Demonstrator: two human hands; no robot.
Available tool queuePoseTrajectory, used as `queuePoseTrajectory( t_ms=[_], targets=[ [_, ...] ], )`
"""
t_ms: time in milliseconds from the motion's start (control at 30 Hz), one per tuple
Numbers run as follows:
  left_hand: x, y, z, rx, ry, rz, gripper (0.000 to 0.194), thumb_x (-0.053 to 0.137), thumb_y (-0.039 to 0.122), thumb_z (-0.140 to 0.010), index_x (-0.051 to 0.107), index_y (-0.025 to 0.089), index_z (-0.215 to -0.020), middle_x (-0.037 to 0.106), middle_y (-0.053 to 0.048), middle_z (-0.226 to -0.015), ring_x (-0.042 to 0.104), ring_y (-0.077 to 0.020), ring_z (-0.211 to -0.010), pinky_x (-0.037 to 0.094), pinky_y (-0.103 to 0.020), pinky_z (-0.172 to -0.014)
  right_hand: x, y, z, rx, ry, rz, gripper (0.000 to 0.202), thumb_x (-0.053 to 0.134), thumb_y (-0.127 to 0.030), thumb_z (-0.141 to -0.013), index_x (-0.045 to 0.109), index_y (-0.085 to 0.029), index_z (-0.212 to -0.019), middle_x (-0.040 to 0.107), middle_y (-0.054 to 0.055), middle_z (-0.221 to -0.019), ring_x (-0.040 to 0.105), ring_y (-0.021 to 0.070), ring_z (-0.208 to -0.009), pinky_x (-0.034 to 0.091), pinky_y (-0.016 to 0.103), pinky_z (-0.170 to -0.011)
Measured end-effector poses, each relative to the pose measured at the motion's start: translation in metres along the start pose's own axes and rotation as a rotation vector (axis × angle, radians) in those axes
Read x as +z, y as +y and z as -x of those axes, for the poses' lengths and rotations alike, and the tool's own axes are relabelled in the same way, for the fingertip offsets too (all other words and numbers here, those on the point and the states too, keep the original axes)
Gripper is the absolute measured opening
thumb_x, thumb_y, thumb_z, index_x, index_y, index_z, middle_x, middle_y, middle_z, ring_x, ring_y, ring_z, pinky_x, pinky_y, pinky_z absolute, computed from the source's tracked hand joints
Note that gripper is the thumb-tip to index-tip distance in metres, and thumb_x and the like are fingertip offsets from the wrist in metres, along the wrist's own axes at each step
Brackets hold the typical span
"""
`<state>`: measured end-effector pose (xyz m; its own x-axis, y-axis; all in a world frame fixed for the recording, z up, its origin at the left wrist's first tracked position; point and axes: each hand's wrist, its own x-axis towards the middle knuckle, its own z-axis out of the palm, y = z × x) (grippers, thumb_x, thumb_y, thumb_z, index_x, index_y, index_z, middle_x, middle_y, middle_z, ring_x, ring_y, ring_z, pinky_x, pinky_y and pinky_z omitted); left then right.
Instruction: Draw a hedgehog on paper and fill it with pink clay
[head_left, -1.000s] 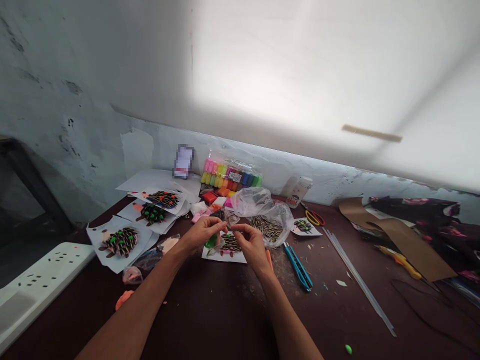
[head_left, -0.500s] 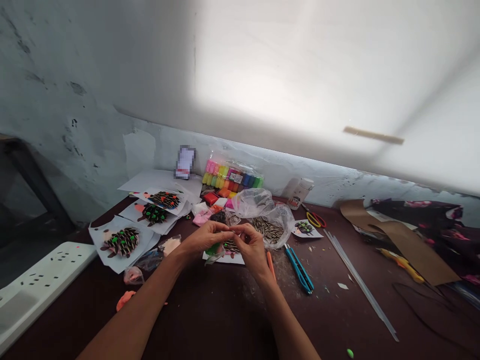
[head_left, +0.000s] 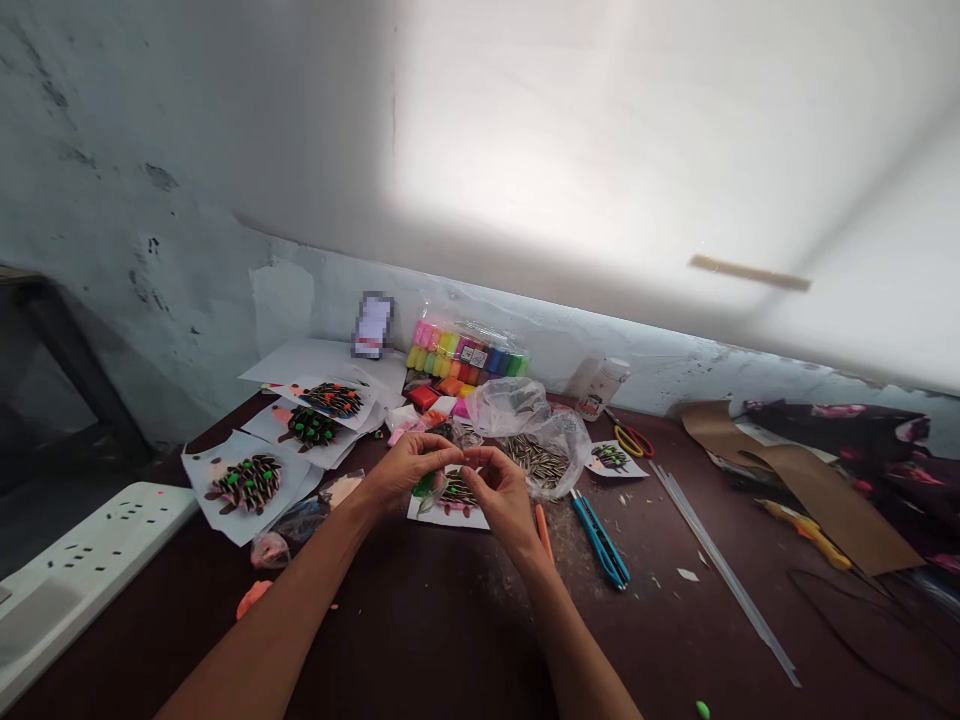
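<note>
1. The green lump (head_left: pixel 424 486), bright and with clear plastic about it, shows just under my left hand (head_left: pixel 411 470); I cannot see well how it is held.
2. The white paper (head_left: pixel 444 514) lies flat below my two hands and is partly covered by them.
3. On this paper there is a spiky figure (head_left: pixel 460 490) of dark striped seeds, with green dots and pink at its lower edge.

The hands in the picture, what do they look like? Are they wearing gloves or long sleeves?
No gloves on the left hand or right hand, and no sleeves on the slim forearms. No watch or bracelet shows. Rings would be too small to tell.
</note>
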<state>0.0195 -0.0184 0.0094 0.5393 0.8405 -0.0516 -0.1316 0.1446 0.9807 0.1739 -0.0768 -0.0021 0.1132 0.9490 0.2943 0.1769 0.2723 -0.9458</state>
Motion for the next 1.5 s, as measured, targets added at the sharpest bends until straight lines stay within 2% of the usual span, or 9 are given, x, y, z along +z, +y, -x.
queuePoseTrajectory(
  t_ms=[233,400,500,633,800,1033,1133,1300,1500],
  targets=[
    [0.0000,-0.0005,-0.0010,0.027,-0.006,-0.002,0.041,0.082,0.047,-0.060,0.067,0.013,-0.077,0.054,0.006,-0.049,0.048,-0.0062,-0.039,0.030,-0.018,-0.039,-0.0006,0.0001,-0.0022,-0.001,0.064,-0.039,0.024,0.066,-0.040,-0.080,0.067,-0.019,-0.091,0.066,0.002,-0.080,0.058,0.0157,-0.073,0.047,0.026,-0.065],
    [0.0005,-0.0018,-0.0010,0.034,0.005,-0.001,0.047,0.083,0.053,-0.057,0.055,0.017,-0.069,0.051,0.008,-0.047,0.045,-0.0056,-0.035,0.028,-0.017,-0.037,-0.0030,-0.0052,-0.0029,0.019,0.107,-0.036,0.026,0.062,-0.045,-0.082,0.063,-0.019,-0.080,0.059,-0.001,-0.071,0.048,0.0120,-0.059,0.040,0.024,-0.055],
    [0.0007,-0.0028,-0.0017,0.040,-0.002,-0.026,0.051,0.077,0.062,-0.061,0.053,0.017,-0.065,0.048,0.007,-0.043,0.042,-0.0053,-0.034,0.026,-0.017,-0.036,-0.0049,-0.0060,-0.0035,0.009,0.128,-0.001,0.034,0.058,-0.050,-0.085,0.057,-0.020,-0.069,0.051,-0.003,-0.064,0.041,0.0107,-0.055,0.035,0.024,-0.052],
    [0.0019,-0.0028,-0.0019,0.002,-0.050,-0.041,0.059,0.067,0.072,-0.067,0.050,0.017,-0.057,0.048,0.004,-0.041,0.042,-0.0054,-0.034,0.028,-0.018,-0.036,-0.0066,-0.0056,-0.0043,0.010,0.122,0.015,0.040,0.055,-0.053,-0.087,0.054,-0.020,-0.065,0.048,-0.004,-0.060,0.039,0.0106,-0.054,0.033,0.024,-0.052],
    [0.0048,-0.0003,0.0022,-0.011,-0.112,-0.043,0.051,0.071,0.065,-0.069,0.049,0.019,-0.069,0.050,0.007,-0.044,0.043,-0.0061,-0.034,0.026,-0.017,-0.035,-0.0059,-0.0057,-0.0036,0.003,0.086,0.012,0.039,0.057,-0.052,-0.086,0.052,-0.020,-0.063,0.046,-0.004,-0.058,0.038,0.0105,-0.053,0.032,0.024,-0.051],
    [0.0016,-0.0011,0.0019,-0.036,-0.091,-0.084,0.045,0.071,0.057,-0.071,0.066,0.013,-0.083,0.049,0.007,-0.043,0.041,-0.0056,-0.035,0.025,-0.018,-0.038,-0.0033,-0.0030,-0.0037,-0.018,0.133,-0.032,0.018,0.064,-0.037,-0.078,0.065,-0.019,-0.078,0.057,-0.002,-0.068,0.048,0.0135,-0.063,0.039,0.024,-0.059],
    [0.0021,-0.0025,0.0002,-0.038,-0.085,-0.071,0.045,0.073,0.058,-0.068,0.064,0.014,-0.078,0.047,0.008,-0.042,0.039,-0.0050,-0.034,0.023,-0.018,-0.037,-0.0030,-0.0025,-0.0033,-0.036,0.127,-0.026,0.014,0.061,-0.033,-0.078,0.066,-0.020,-0.077,0.058,-0.002,-0.068,0.048,0.0133,-0.063,0.039,0.024,-0.059],
    [0.0056,-0.0040,-0.0002,-0.014,-0.048,-0.040,0.051,0.079,0.061,-0.059,0.053,0.017,-0.065,0.045,0.009,-0.043,0.039,-0.0048,-0.034,0.023,-0.018,-0.036,-0.0032,-0.0015,-0.0027,-0.018,0.070,0.021,0.019,0.063,-0.038,-0.079,0.068,-0.019,-0.083,0.062,0.000,-0.072,0.053,0.0140,-0.065,0.042,0.025,-0.059],
    [0.0037,-0.0046,0.0006,-0.019,-0.056,-0.117,0.057,0.070,0.071,-0.062,0.057,0.016,-0.068,0.046,0.007,-0.041,0.037,-0.0052,-0.033,0.023,-0.018,-0.036,-0.0027,0.0003,-0.0021,-0.015,0.025,0.019,0.021,0.067,-0.039,-0.080,0.069,-0.019,-0.086,0.065,0.002,-0.078,0.054,0.0130,-0.064,0.044,0.024,-0.056]
  ],
)
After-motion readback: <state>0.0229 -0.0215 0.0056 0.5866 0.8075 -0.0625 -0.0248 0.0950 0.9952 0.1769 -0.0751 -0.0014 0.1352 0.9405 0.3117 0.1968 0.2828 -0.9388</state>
